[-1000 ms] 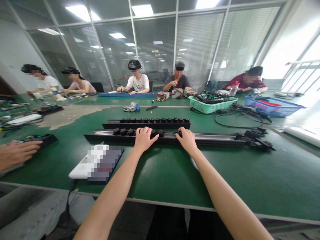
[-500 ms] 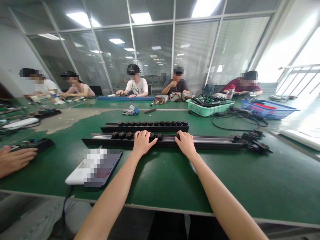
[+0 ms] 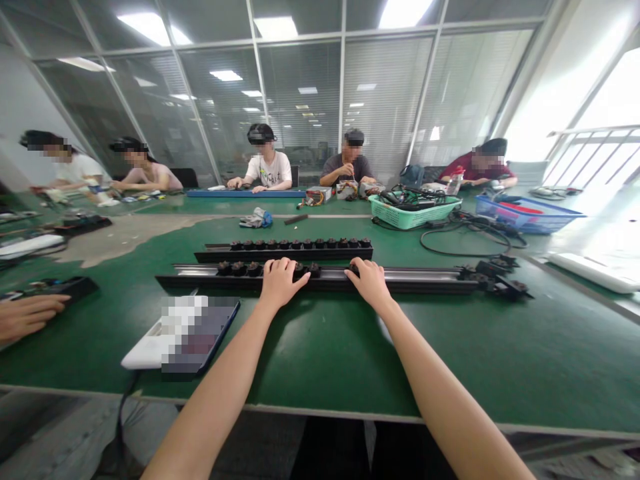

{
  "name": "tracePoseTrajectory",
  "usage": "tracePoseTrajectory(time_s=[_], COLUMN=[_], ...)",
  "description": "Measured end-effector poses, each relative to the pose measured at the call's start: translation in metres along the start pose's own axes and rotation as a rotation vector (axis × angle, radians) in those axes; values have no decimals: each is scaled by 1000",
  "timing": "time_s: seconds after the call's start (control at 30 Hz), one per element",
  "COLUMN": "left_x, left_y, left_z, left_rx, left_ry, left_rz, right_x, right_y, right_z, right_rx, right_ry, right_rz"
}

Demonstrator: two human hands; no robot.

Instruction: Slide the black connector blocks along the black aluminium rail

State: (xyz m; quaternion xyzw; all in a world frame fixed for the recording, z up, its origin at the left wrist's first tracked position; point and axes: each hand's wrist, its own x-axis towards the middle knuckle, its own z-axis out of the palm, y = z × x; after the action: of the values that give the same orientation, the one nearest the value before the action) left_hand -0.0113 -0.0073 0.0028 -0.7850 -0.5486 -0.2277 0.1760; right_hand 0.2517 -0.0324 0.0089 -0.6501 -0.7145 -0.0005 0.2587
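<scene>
Green desk (image 3: 350,360), long black rail (image 3: 430,287) on it, axis 9 to 3 o'clock, ahead at 12; left hand (image 3: 281,283) fanned over its dark modules (image 3: 237,269), toward 11; right hand (image 3: 370,280) curled at a lone module (image 3: 354,269), toward 1, nearer it; cannot tell if either grips.

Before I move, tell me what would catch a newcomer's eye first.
Probably the left hand and right hand, both at the long black rail near the centre. Just beyond, a shorter rail carries a row of dark parts. Farther back, right of centre, a green basket is heaped with cables.
</scene>
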Motion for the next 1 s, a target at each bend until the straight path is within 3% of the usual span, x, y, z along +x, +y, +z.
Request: tracePoseTrajectory(time_s=[1.0], left_x=[-1], left_y=[0], left_z=[-2], left_rx=[-23], left_ry=[-8], left_rz=[-10], right_x=[-1], right_y=[4], right_z=[-4], right_rx=[-41], right_ry=[18], right_rz=[34])
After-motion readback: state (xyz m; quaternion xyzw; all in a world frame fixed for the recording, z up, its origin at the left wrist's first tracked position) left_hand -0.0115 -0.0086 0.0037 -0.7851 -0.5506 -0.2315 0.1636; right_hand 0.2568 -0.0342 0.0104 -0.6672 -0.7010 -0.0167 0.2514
